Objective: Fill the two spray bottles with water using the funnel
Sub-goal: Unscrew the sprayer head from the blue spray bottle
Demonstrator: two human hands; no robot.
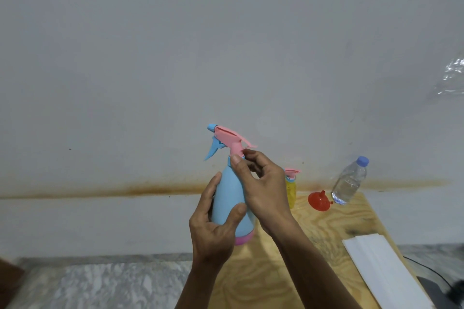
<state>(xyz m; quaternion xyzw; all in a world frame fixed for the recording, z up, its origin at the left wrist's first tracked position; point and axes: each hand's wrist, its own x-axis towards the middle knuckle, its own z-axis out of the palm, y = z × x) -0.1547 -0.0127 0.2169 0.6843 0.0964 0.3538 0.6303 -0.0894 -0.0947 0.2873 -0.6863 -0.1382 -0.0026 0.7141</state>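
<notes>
Blue plastic spray bottle steadied in left hand while right hand pinches its pink trigger-head collar, apparently to unscrew it for filling.

Funnel between two bottles (spray bottle left, water bottle right) on table

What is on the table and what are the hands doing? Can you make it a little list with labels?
left hand: grips the body of the blue spray bottle, held upright
right hand: pinches the collar under the pink spray head
yellow spray bottle: stands on the wooden table, mostly hidden behind the right hand
red funnel: lies on the table, wide end toward the camera
water bottle: beside the funnel, blue cap on
white sheet: on the table's right edge
</notes>
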